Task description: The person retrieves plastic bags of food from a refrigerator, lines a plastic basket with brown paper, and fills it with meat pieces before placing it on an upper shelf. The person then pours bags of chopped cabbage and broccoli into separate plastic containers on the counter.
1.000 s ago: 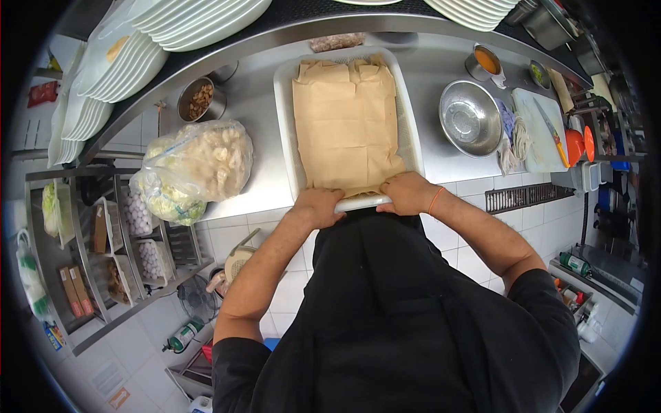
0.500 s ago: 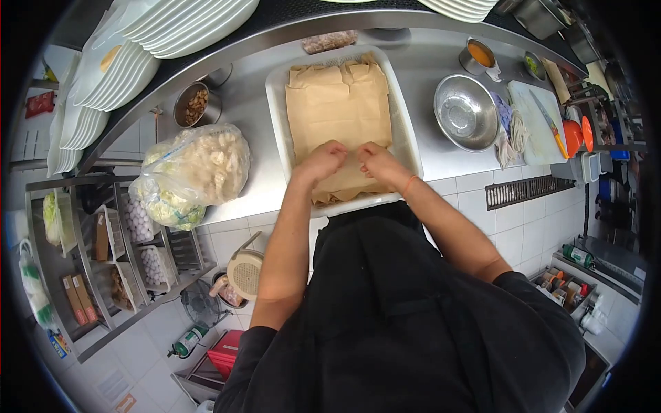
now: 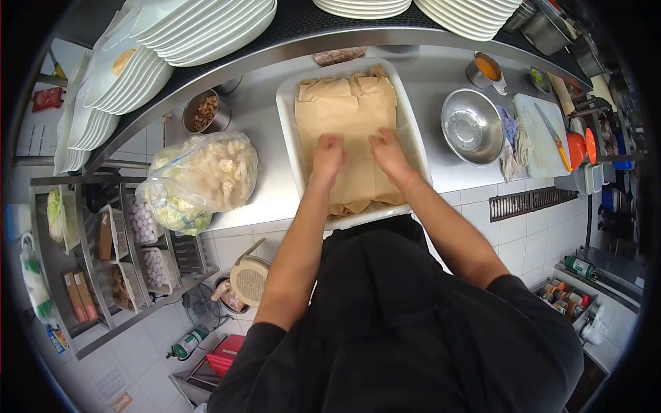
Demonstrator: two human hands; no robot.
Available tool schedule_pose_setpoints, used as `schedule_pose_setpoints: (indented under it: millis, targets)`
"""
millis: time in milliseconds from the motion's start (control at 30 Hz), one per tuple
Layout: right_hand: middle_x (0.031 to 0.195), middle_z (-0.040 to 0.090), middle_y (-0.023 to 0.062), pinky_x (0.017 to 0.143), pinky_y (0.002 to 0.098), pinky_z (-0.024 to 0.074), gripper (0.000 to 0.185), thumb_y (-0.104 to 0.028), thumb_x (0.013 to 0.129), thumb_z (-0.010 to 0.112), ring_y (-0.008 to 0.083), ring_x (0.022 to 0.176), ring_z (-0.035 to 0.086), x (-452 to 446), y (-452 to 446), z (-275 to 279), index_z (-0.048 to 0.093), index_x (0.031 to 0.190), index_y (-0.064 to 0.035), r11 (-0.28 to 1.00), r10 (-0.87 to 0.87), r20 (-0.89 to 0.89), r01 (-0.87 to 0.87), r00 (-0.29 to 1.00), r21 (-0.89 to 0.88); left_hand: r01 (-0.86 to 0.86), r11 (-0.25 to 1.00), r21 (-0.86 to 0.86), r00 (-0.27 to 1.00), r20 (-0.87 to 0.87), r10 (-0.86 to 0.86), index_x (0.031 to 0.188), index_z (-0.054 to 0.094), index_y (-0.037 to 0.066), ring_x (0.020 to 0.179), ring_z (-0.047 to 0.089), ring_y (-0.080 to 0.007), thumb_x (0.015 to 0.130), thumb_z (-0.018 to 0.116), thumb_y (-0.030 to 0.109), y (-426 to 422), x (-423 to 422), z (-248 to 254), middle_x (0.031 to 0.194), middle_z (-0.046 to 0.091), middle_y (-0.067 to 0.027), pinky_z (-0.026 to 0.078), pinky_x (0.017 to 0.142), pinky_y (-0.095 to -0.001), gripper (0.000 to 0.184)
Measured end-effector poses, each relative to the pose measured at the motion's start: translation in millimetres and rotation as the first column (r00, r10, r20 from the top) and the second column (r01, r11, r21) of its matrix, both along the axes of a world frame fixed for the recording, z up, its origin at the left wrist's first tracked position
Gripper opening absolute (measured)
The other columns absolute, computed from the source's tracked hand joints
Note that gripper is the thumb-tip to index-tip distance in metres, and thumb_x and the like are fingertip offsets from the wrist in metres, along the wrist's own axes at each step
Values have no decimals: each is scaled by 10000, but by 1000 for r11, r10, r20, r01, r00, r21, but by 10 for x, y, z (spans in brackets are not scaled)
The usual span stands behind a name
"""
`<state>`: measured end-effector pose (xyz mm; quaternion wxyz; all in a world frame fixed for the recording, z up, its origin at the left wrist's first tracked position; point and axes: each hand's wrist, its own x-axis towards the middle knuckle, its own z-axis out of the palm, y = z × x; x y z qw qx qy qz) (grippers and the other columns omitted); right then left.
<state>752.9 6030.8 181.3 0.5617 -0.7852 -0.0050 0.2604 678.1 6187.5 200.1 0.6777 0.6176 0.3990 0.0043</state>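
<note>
A white rectangular basket (image 3: 288, 131) stands at the counter's front edge, lined with brown paper (image 3: 348, 113) whose near and far edges are crumpled. Over the middle of the paper is my left hand (image 3: 329, 155), its fingers curled closed. My right hand (image 3: 390, 156) is level with it on the right, also with curled fingers, and an orange band circles that wrist. Whether either hand pinches the paper or is merely above it cannot be made out.
Left of the basket lie a plastic bag (image 3: 203, 179) of pale pieces and lettuce, and a pot (image 3: 206, 112). To the right are a steel bowl (image 3: 472, 126), cloths (image 3: 513, 144) and a knife (image 3: 553, 134) on a cutting board (image 3: 533, 155). Plates (image 3: 206, 31) line the shelf above.
Both hands have left the basket's near rim and moved forward over the middle of the paper. Their fingers, earlier at the rim, are now curled in.
</note>
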Motion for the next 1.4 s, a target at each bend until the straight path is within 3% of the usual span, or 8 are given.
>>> schedule_pose_setpoints:
  millis: [100, 333, 567, 733, 833, 933, 1000, 1400]
  targets:
    - [1283, 631, 176, 899, 397, 514, 588, -241, 1008, 550, 293, 1052, 654, 471, 519, 53, 400, 1528, -11, 995, 71, 11, -72, 997, 64, 59, 993, 101, 962, 260, -84, 1287, 554, 55, 883, 654, -202, 1040, 583, 227, 219, 596, -194, 1143, 627, -73, 565, 742, -342, 303]
    - [1358, 594, 199, 922, 473, 581, 526, -348, 1107, 383, 323, 1147, 652, 1229, 685, -261, 325, 1546, -65, 897, 129, -382, 56, 915, 439, -250, 776, -579, 890, 177, 419, 1350, 503, 66, 1138, 670, -328, 1073, 475, 352, 876, 841, -643, 1331, 613, -111, 600, 883, -435, 399]
    - [1435, 548, 205, 974, 473, 551, 556, -454, 1104, 366, 341, 1182, 644, 1254, 652, -263, 371, 1498, -61, 872, 150, -426, 83, 892, 482, -322, 816, -480, 875, 178, 450, 1214, 531, 65, 1131, 647, -305, 1074, 507, 349, 726, 843, -544, 1264, 627, -115, 578, 894, -460, 318]
    - [1201, 685, 161, 862, 390, 519, 461, -450, 1041, 516, 251, 1002, 662, 917, 439, 148, 596, 1251, -47, 819, 574, 89, -570, 814, -65, 298, 954, 17, 949, 102, -298, 1102, 618, 61, 939, 661, -239, 1007, 606, 309, 493, 423, -152, 1050, 706, -90, 547, 810, -396, 266]
    - [1022, 735, 166, 846, 411, 521, 370, -367, 1007, 534, 280, 968, 696, 582, 108, 594, 680, 1096, -40, 452, 875, 49, -775, 482, -443, 778, 467, 420, 614, -353, -706, 1055, 645, 46, 897, 678, -241, 947, 670, 347, 313, -40, 122, 977, 727, -94, 528, 787, -388, 321]
    - [1121, 735, 151, 927, 434, 502, 352, -340, 973, 549, 313, 1078, 685, 267, -206, 843, 719, 1132, -76, -114, 963, -260, -774, 67, -623, 963, 144, 226, 260, -654, -710, 1105, 674, 49, 1039, 679, -286, 919, 688, 415, -23, -399, 380, 1094, 721, -134, 530, 903, -422, 411]
    - [1177, 716, 113, 1005, 416, 456, 341, -355, 966, 571, 284, 1150, 646, 125, -490, 514, 736, 1154, -123, -232, 972, -203, -568, -116, -789, 989, 24, 148, 129, -756, -642, 1157, 678, 59, 1155, 654, -315, 922, 687, 435, -141, -530, 249, 1194, 699, -155, 516, 984, -425, 442]
    - [1144, 700, 46, 1099, 450, 375, 261, -334, 948, 604, 229, 1200, 596, 203, -773, 307, 777, 1078, -189, -233, 939, -106, -377, -327, -896, 930, 7, 367, 304, -762, -571, 1242, 627, 57, 1359, 533, -336, 925, 699, 267, -287, -735, 145, 1384, 584, -186, 434, 1132, -423, 387]
